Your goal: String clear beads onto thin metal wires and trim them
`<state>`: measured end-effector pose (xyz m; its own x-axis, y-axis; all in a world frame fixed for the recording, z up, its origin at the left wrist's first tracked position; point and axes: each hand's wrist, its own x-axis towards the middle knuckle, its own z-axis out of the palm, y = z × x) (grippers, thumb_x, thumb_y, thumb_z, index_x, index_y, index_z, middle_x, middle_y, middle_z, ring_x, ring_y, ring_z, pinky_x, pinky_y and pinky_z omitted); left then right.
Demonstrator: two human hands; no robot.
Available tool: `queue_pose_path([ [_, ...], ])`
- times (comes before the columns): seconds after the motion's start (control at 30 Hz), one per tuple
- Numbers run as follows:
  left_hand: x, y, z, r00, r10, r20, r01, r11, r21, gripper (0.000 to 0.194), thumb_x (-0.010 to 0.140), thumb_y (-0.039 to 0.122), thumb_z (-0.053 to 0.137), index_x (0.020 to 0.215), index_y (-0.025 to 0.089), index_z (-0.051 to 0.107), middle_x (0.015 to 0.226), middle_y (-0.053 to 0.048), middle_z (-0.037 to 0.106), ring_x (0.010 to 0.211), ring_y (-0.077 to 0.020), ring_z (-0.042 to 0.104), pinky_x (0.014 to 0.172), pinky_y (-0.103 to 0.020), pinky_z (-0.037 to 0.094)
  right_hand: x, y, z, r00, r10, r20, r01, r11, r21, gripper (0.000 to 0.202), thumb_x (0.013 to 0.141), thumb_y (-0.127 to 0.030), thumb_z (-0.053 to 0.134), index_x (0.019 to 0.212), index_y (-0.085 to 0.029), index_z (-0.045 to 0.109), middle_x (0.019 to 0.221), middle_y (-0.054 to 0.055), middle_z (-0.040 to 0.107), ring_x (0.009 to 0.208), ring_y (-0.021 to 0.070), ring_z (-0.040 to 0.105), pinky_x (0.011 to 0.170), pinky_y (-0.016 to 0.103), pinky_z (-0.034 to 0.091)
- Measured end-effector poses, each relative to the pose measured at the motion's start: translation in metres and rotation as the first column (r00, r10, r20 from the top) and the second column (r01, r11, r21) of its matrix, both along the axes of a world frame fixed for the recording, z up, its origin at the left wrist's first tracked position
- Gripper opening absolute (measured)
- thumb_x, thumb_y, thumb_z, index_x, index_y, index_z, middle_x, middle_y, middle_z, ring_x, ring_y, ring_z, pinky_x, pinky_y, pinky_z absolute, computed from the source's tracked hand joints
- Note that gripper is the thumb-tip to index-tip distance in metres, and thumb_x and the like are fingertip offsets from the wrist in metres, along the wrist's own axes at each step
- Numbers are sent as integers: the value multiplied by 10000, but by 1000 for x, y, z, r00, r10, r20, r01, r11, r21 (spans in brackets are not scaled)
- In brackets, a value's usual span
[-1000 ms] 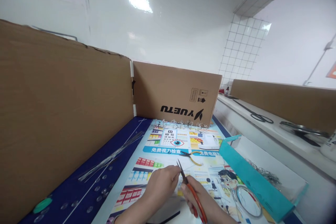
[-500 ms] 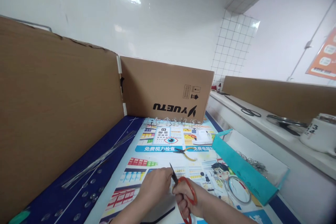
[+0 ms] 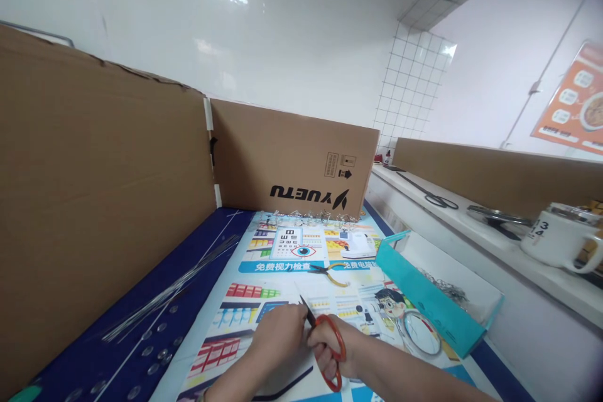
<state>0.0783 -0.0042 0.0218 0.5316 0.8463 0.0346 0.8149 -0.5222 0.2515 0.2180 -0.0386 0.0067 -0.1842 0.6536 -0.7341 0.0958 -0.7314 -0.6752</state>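
Observation:
Red-handled scissors (image 3: 335,342) are in my right hand (image 3: 330,345), its fingers wrapped round the handles. Their dark blades point up and left, beside the fingertips of my left hand (image 3: 282,333). My left hand is closed in a pinch; what it holds is too small to make out. Both hands are close together above the printed sheet (image 3: 277,292). Yellow-handled pliers (image 3: 332,273) lie on the sheet beyond the hands.
A teal box (image 3: 436,301) with thin wire pieces stands at the right. Long wires (image 3: 174,289) and clear discs (image 3: 162,355) lie on the blue strip at the left. Cardboard panels (image 3: 292,157) stand behind and left. A mug (image 3: 556,235) sits on the right ledge.
The camera view has shifted slightly to the right. Both hands stay close together, and the scissors' handles have turned a little in my right hand.

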Motion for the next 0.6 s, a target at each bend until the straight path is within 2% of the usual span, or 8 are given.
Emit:
queue_pose_path([
  [0.13, -14, 12, 11, 1000, -8, -13, 8, 1000, -24, 296, 794, 232, 355, 791, 216, 651, 797, -86, 689, 741, -235, 632, 589, -281, 396, 6, -10, 20, 992, 93, 88, -102, 989, 104, 142, 693, -228, 501, 608, -192, 393, 464, -84, 325, 349, 45, 250, 344, 158, 189],
  [0.23, -30, 25, 22, 1000, 3, 21, -2, 999, -40, 278, 784, 227, 368, 733, 216, 641, 752, -64, 683, 708, -217, 621, 567, -261, 371, 27, -12, 35, 938, 139, 318, -227, 939, 257, 144, 708, -293, 559, 818, -217, 505, 552, -73, 427, 407, 59, 353, 393, 167, 247],
  [0.27, -35, 29, 25, 999, 7, 38, -6, 999, -37, 270, 785, 231, 374, 724, 218, 637, 743, -54, 682, 702, -209, 618, 565, -255, 363, 37, -9, 38, 721, 103, 685, -457, 814, 358, 177, 714, -320, 560, 858, -223, 525, 620, -57, 499, 471, 72, 438, 444, 175, 313],
  [0.3, -39, 33, 27, 998, 14, 54, -12, 999, -32, 265, 788, 235, 377, 720, 221, 633, 742, -45, 682, 703, -202, 616, 569, -250, 358, 48, -5, 39, 616, 42, 786, -517, 774, 364, 205, 694, -290, 587, 880, -218, 538, 724, -25, 563, 604, 107, 521, 530, 196, 359],
  [0.33, -43, 36, 29, 997, 18, 71, -16, 1000, -25, 266, 795, 237, 376, 720, 225, 630, 748, -37, 681, 711, -197, 613, 577, -246, 356, 59, 0, 39, 553, -1, 833, -544, 757, 362, 210, 719, -256, 557, 925, -216, 536, 821, 4, 591, 730, 138, 553, 603, 215, 375],
  [0.4, -49, 42, 32, 994, 25, 106, -25, 1000, -3, 273, 814, 239, 366, 731, 233, 626, 773, -25, 681, 733, -189, 609, 597, -241, 357, 80, 11, 36, 409, -64, 910, -582, 750, 314, 258, 759, -185, 480, 1014, -191, 519, 913, 68, 604, 836, 194, 562, 654, 261, 377],
  [0.5, -56, 50, 31, 987, 30, 158, -35, 999, 34, 266, 835, 250, 369, 772, 243, 627, 806, -12, 679, 757, -174, 604, 627, -226, 369, 100, 23, 28, 197, -121, 973, -641, 735, 221, 324, 736, -107, 473, 1054, -140, 527, 959, 143, 599, 894, 260, 552, 689, 319, 368],
  [0.6, -59, 58, 27, 977, 32, 209, -47, 996, 70, 250, 847, 267, 388, 798, 241, 632, 822, -10, 677, 768, -162, 605, 652, -212, 388, 101, 28, 26, 27, -178, 984, -719, 680, 143, 267, 739, -53, 440, 968, -74, 577, 903, 207, 601, 886, 312, 541, 718, 389, 348],
])
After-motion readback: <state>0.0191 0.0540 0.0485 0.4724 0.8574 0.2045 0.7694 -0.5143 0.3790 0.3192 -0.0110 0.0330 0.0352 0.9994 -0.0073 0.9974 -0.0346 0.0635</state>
